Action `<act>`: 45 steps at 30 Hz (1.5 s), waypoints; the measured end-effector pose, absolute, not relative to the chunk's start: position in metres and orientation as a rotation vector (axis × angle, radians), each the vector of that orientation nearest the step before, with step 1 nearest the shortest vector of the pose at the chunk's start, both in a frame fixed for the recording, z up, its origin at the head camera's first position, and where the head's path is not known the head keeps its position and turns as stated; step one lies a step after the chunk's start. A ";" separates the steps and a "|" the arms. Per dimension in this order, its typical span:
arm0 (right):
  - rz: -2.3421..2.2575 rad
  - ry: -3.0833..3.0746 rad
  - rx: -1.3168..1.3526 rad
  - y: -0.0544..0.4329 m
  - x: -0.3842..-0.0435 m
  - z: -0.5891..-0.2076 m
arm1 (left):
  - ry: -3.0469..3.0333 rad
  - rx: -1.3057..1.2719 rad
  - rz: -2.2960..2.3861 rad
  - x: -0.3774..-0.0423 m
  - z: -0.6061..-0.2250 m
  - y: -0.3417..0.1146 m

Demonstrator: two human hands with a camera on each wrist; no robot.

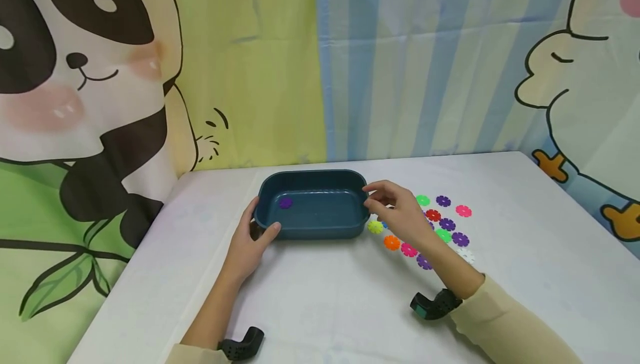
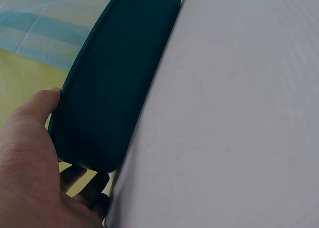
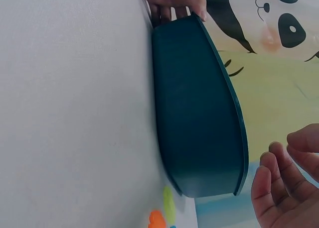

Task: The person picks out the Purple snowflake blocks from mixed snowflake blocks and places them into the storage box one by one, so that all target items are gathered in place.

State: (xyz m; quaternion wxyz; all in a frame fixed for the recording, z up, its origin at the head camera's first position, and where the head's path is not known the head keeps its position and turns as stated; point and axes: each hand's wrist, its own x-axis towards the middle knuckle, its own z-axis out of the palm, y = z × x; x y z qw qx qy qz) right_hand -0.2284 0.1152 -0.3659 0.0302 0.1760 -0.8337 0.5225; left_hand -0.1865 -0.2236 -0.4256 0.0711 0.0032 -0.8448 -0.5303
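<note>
A dark teal plastic tub [image 1: 320, 233] stands on the table, with one purple flower-shaped disc [image 1: 285, 203] lying inside toward its left. My left hand [image 1: 248, 244] grips the tub's left end, thumb over the front rim and fingers round the side wall; the left wrist view shows this hand [image 2: 35, 158] at the tub's end. By the right rim is my right hand [image 1: 397, 208], fingers loosely bent. In the right wrist view a gap shows between its thumb and fingers [image 3: 284, 175], with nothing seen in it.
Several flower-shaped discs are spread right of the tub, among them orange [image 1: 392, 242], red [image 1: 433, 215], green [image 1: 422, 200] and pink [image 1: 463, 210] ones. My right forearm passes over some. A printed curtain [image 1: 400, 75] hangs behind the white table [image 1: 320, 308].
</note>
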 end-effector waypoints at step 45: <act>1.634 -2.934 0.720 0.201 -0.218 -0.377 | -2.554 -0.002 -1.589 -0.187 -0.423 -0.224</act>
